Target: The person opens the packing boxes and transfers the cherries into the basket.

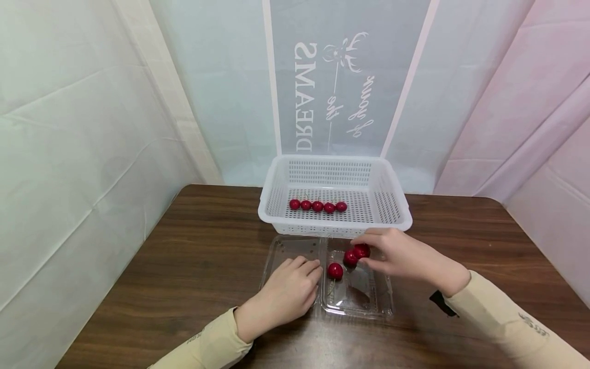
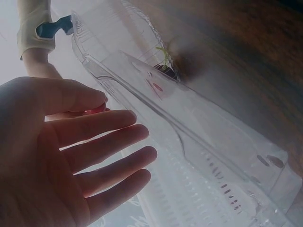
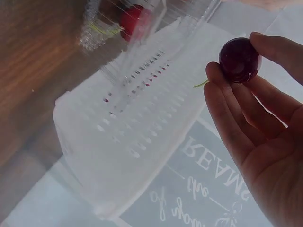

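Observation:
A dark red cherry (image 3: 239,60) with a green stem is pinched between the thumb and fingers of my right hand (image 1: 392,259), above the right half of a clear plastic clamshell box (image 1: 382,302). Two more cherries belong to that half: one (image 1: 350,258) right beside the held cherry, another (image 1: 335,271) nearer the hinge. My left hand (image 1: 292,287) is over the box's left half, by the hinge. Its fingers (image 2: 118,163) look extended and slightly apart in the left wrist view, holding nothing. Whether they touch the plastic, I cannot tell.
Behind the clamshell stands a white perforated basket (image 1: 401,218), with several cherries (image 1: 317,206) in a row on its floor. Both rest on a dark wooden table (image 1: 193,256). A printed curtain (image 1: 341,102) hangs behind, and pale cloth (image 1: 83,154) covers the sides.

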A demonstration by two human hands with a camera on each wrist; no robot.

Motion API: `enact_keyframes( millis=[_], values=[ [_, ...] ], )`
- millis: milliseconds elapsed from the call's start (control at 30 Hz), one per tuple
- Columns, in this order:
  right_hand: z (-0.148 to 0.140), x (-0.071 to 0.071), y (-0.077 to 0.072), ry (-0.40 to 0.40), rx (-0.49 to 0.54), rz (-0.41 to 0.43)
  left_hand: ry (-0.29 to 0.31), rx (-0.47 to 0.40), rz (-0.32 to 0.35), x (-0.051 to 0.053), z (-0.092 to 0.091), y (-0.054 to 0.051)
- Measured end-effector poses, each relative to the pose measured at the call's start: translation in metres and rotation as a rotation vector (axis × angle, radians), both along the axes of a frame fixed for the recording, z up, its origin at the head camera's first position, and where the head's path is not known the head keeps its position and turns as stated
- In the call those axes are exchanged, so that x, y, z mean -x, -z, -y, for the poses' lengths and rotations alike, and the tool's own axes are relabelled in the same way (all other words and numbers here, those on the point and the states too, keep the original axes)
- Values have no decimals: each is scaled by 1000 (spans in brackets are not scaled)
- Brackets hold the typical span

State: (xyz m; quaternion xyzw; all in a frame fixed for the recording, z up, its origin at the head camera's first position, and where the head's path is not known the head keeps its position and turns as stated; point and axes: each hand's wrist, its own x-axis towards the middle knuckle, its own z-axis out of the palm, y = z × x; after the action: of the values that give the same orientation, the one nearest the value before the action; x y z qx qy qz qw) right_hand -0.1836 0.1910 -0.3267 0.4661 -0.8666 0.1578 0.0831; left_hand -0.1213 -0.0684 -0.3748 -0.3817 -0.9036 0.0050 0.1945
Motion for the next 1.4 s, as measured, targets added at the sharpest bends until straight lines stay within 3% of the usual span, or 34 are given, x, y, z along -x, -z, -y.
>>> enact_keyframes(
  millis=[800, 1400],
  values=[
    [8, 9, -27, 16, -1, -86, -2, -1, 10, 1, 1, 1],
    [8, 35, -39, 12, -38, -75, -8, -2, -1, 2, 1, 3]
  ],
)
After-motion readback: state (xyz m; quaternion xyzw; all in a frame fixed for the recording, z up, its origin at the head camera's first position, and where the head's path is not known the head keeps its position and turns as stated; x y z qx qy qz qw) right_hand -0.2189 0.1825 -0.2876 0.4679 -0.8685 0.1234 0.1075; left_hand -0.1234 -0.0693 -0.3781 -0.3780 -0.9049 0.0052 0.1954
